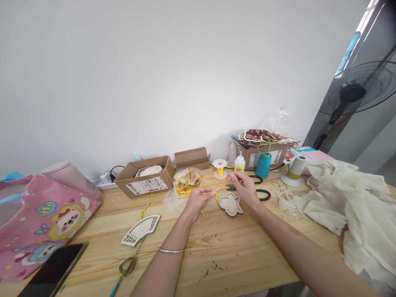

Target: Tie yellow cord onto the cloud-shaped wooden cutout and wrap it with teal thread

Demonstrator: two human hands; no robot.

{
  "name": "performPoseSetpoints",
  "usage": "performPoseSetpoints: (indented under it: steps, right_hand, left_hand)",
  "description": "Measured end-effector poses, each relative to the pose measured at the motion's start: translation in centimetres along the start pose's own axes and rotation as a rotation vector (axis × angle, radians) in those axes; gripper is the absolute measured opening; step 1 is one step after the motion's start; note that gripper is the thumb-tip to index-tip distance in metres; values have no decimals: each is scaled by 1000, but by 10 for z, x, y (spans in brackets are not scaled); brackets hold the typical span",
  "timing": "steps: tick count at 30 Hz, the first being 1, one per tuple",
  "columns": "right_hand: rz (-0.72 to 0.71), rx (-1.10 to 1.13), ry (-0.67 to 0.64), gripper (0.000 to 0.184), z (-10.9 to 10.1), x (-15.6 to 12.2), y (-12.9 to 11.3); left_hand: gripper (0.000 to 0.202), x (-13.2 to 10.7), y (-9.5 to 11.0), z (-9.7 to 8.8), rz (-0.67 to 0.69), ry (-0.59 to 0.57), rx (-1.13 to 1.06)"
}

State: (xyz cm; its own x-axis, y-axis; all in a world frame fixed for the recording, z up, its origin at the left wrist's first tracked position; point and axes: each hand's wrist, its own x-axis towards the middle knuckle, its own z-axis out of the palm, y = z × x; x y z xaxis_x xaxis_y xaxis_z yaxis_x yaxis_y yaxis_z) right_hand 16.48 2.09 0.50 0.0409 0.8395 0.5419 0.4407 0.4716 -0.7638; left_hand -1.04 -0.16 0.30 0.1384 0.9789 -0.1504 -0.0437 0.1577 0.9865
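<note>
My left hand (199, 201) pinches a yellow cord (216, 195) between thumb and fingertips; a loose tail hangs below the hand. The cord runs to the top of a pale wooden ornament (231, 205) with a lobed outline and darker rim, lying flat on the table between my hands. My right hand (243, 186) is closed in a pinch just above the ornament; what its fingertips hold is too small to make out. Beside and partly behind that hand lie black-handled scissors (263, 194). A fan-shaped wooden ornament (140, 231) with a yellow cord and a tassel rests to the left.
At the back stand an open carton (145, 181), a bag of yellow cords (187, 183), a yellow cord spool (220, 169), a glue bottle (239, 162), teal thread (263, 166) and a filled box (262, 152). Cream fabric (349, 198) lies right; a phone (54, 270) and pink bag (46, 222) left.
</note>
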Motion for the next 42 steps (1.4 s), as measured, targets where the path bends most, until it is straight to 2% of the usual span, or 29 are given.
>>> performPoseSetpoints:
  steps: [4,6,8,11,15,22,24,29,33,36,42]
  right_hand:
    - [-188,-99,-230,21,7,-8,-6]
    - [-221,-144,-329,18,10,-11,-6]
    - [-222,-171,-370,22,12,-12,-5]
    - [-228,-211,-341,22,12,-12,-5]
    - [-257,-243,-301,22,11,-11,-7]
    - [-236,-296,-259,23,8,-11,-11]
    - [-202,-288,-225,23,6,-8,-7]
    - [-55,-189,-56,26,-2,2,10]
    - [-15,-96,23,30,-3,3,9]
    - [-41,-29,14,33,-1,-3,0]
    - [-109,56,-98,34,1,-10,-9]
  left_hand:
    - [37,-1,1,0,11,-12,-6]
    - [35,-3,2,0,32,-33,-9]
    - [34,-3,2,0,44,-60,-17]
    - [33,-3,2,1,32,-61,-23]
    - [35,-2,3,3,11,10,6]
    - [29,-3,4,8,121,35,42]
    - [30,-3,3,7,106,49,48]
    - [35,-4,1,1,39,-23,41]
    - [33,-4,1,-2,47,-67,-12]
    - [34,-5,3,-2,78,-22,11]
    - [36,-7,8,1,137,81,45]
